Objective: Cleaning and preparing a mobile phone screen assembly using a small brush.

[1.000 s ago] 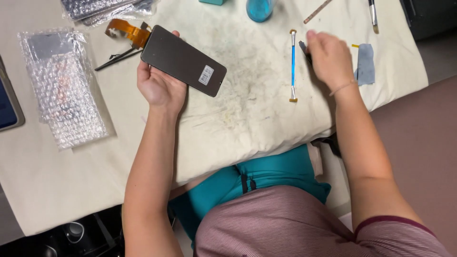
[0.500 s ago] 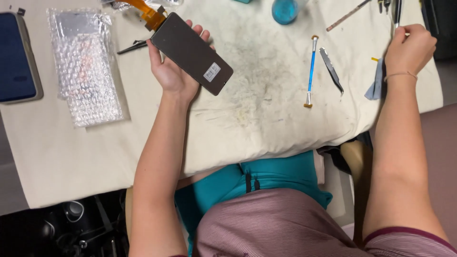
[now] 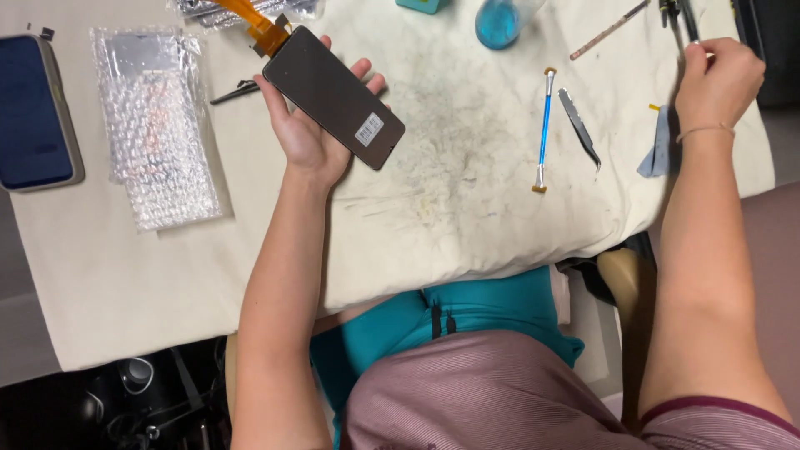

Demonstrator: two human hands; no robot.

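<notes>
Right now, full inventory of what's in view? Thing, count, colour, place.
phone screen: 1, black, orange ribbon cable at its top end, in left hand
bubble wrap bag: 1, clear, left of screen
phone: 1, dark blue, far left
screwdriver: 1, blue, centre right
tweezers: 1, dark, beside screwdriver
cloth: 1, blue-grey, under right wrist
cup: 1, blue, top edge
table cover: 1, cream, stained
left hand: holds screen
right hand: grips thin dark tool, top right

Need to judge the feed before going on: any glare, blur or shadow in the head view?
Head view: even light, sharp; the phone screen panel in the left hand shows no glare; the right hand at the top edge reads clearly; only soft shadows under the forearms.
</notes>
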